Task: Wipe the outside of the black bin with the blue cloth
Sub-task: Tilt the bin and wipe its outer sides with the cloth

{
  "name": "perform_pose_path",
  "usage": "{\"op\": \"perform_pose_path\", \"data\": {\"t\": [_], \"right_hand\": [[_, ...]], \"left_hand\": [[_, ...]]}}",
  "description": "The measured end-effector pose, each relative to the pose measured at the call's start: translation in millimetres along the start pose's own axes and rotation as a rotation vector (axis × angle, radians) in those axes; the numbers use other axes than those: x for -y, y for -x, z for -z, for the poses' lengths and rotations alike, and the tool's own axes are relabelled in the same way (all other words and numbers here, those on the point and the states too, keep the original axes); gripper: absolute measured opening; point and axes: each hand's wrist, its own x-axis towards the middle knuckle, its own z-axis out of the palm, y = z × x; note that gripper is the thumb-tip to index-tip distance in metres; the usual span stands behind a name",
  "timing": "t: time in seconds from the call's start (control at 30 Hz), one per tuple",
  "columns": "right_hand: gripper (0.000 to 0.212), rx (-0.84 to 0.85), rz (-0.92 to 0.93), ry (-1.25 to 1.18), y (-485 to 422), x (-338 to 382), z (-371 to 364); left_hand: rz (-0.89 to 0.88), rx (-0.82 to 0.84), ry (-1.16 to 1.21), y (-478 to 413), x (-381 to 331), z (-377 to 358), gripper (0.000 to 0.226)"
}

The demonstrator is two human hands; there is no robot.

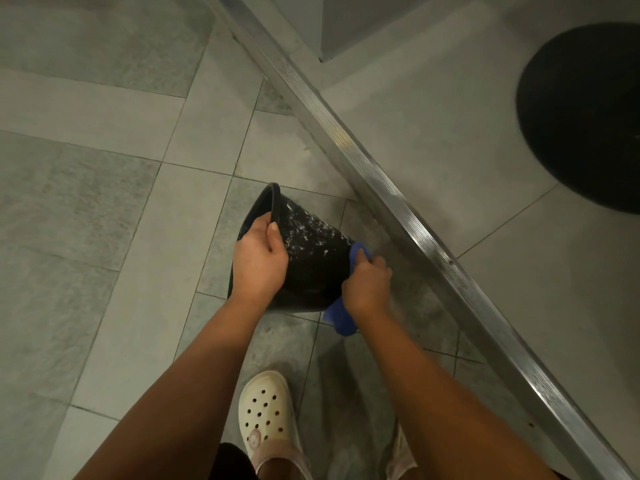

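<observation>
On grey floor tiles [86, 209] by metal threshold [391, 202], my L hand [259, 265] gripped black bin [315, 261] rim, R hand [367, 285] clutched blue cloth [341, 320], partly hidden.

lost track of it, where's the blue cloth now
Centre of the head view: the right hand grips the blue cloth against the black bin.

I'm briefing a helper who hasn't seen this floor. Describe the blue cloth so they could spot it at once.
Find the long metal strip crossing the tiled floor diagonally. Beside it, the left hand holds a tilted black bin by its rim. The blue cloth is bunched in the right hand against the bin's bottom end, the only blue thing.
</observation>
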Motion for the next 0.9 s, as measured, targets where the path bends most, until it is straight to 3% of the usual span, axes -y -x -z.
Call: {"op": "perform_pose_path", "data": {"t": [0.13, 0.33, 0.53, 0.63, 0.73, 0.83, 0.9], "right_hand": [[0.060, -0.053, 0.165, 0.048, -6, -1, -2], [0.050, 0.006, -0.017, 0.036, -24, -20, 4], [0.053, -0.051, 0.232, -0.006, -16, -5, 3], [0.049, 0.051, 0.105, -0.060, -33, -17, 4], [0.048, 0.047, -0.048, -0.154, -21, -21, 3], [0.060, -0.020, 0.094, -0.138, 1, -10, -5], [0.056, -0.053, 0.208, -0.202, 1, -1, -6]], "left_hand": [[-0.032, 0.022, 0.010, 1, 4, 2, 0.035], [-0.084, 0.030, -0.015, 2, -1, -3, 0.034], [-0.101, 0.028, -0.030, 3, 5, 0, 0.035], [-0.093, 0.026, -0.017, 4, 3, 1, 0.034], [-0.090, 0.023, -0.023, 3, 3, 0, 0.033], [-0.089, 0.027, -0.024, 1, 6, 1, 0.035], [-0.111, 0.050, -0.029, 2, 7, 2, 0.035]]}}
